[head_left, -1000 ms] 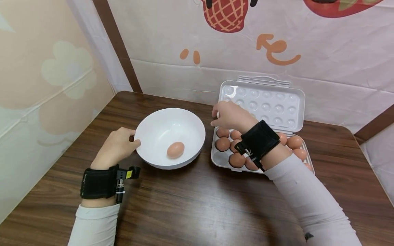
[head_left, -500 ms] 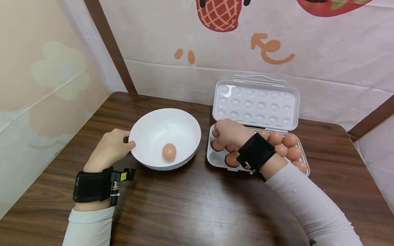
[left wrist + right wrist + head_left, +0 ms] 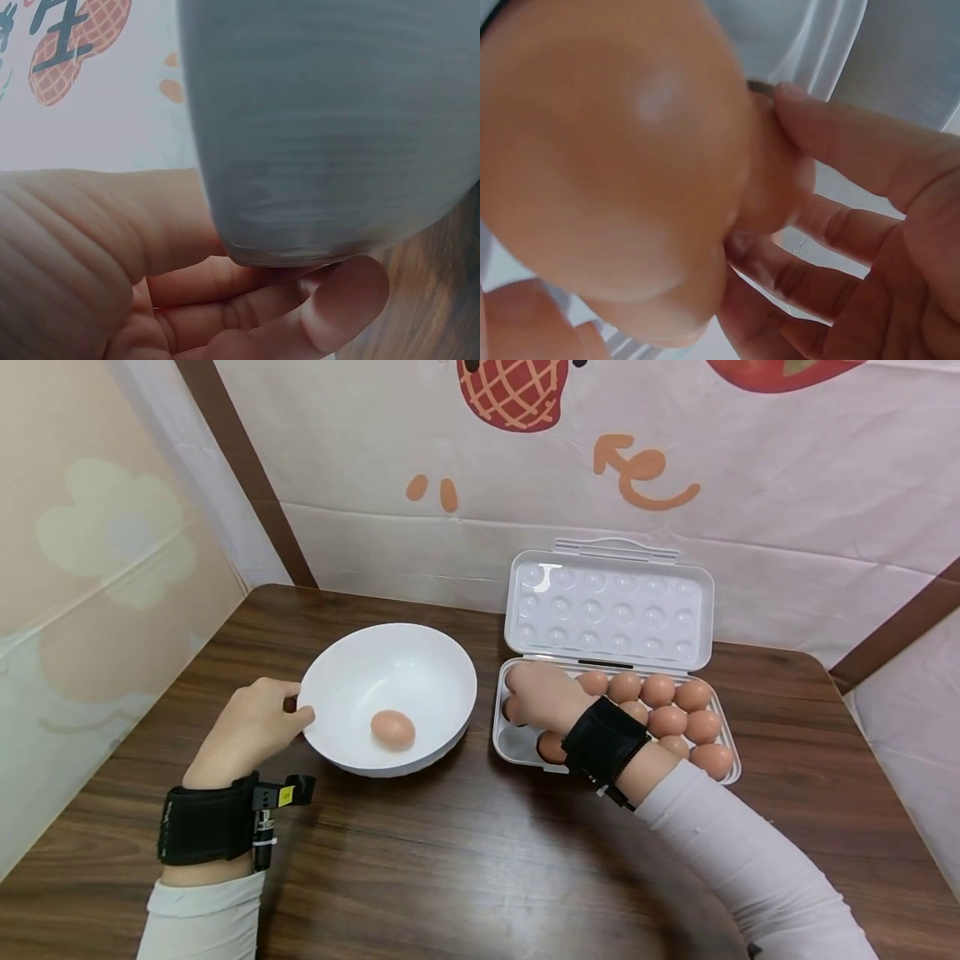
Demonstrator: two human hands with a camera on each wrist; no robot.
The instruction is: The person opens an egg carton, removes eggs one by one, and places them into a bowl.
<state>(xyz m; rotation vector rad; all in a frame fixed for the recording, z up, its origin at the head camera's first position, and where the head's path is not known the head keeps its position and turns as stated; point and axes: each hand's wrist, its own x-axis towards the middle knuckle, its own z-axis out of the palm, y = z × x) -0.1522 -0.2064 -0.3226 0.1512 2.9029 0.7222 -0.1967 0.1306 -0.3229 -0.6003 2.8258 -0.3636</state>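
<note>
Two hands are at work on the brown wooden table (image 3: 480,860). At the left, the left hand (image 3: 247,731) curls its fingers (image 3: 330,315) round the near-left rim of the round white plastic bowl (image 3: 352,668), where one brown egg (image 3: 393,729) lies. At the right, the right hand (image 3: 543,693) closes its fingers (image 3: 855,157) around a brown egg (image 3: 615,172) in the open white plastic egg box (image 3: 607,610). Squeezing hard could crack the shell, a loose hold could drop it, and neighbouring eggs (image 3: 675,714) crowd close.

The right hand (image 3: 546,692) is hiding the grip and the tray's (image 3: 517,745) near-left eggs; in the right wrist view one egg (image 3: 615,165) is blurring, overflowing the frame.
</note>
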